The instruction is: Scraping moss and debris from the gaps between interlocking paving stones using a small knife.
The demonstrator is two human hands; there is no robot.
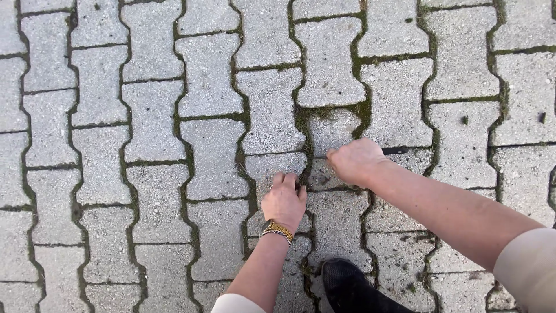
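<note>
We cannot see most of the dark tool (395, 150), because our right hand (354, 161) is closed around it. Only a thin dark end pokes out past the hand. The tip on the other side is too thin to make out.

Our left hand (284, 200) has its fingertips curled down, so they are hidden against the paving stone (272, 165).

Our black shoe (350, 284) is cut off at the bottom edge. Both pale sleeves (530, 261) run off the edges too.
</note>
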